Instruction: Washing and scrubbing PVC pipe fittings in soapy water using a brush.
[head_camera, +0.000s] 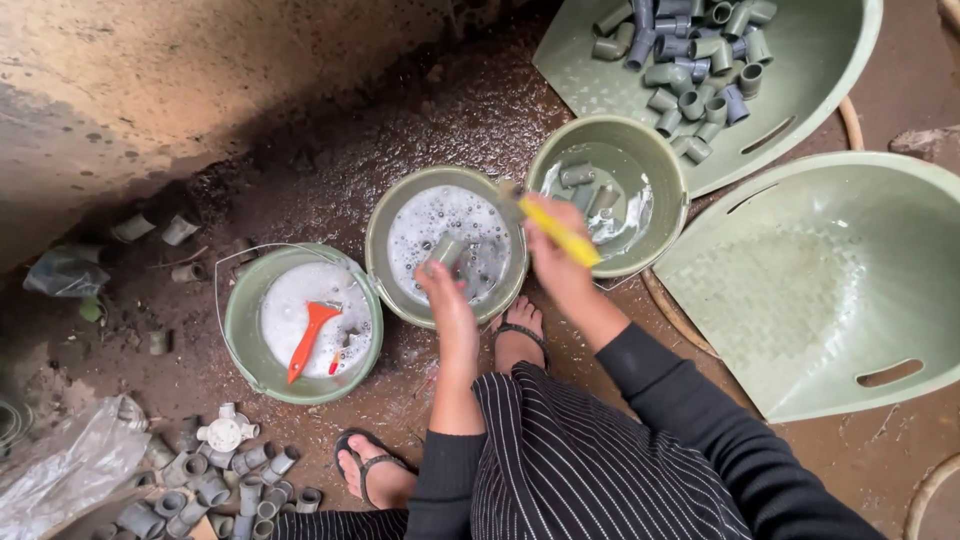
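Our left hand (447, 300) was closed around a short grey pipe fitting (447, 250), held just above the foam of the middle bucket (385, 215). Our right hand (548, 252) was wrapped tight on a yellow-handled brush (560, 233), its head pointing towards the fitting; whether the bristles touched it, we could not tell.

To scrub well here, we judged it best to keep the fitting low over the suds so the drips fell back into the bucket, to turn it in the fingers so the brush reached all round and into the open end, and to grip it by one end only, since wet soapy plastic slips easily.

Just to the right stood a second bucket (672, 165) of clearer water with a few fittings lying in it. To the left stood a third bucket (240, 335) of foam with an orange-handled scraper (309, 335) resting in it. Beyond, a pale green tray (800, 70) held a heap of fittings, and another green tray (820, 290) lay beside it. A pile of grey fittings (215, 485) lay on the wet ground by our sandalled left foot (375, 470).
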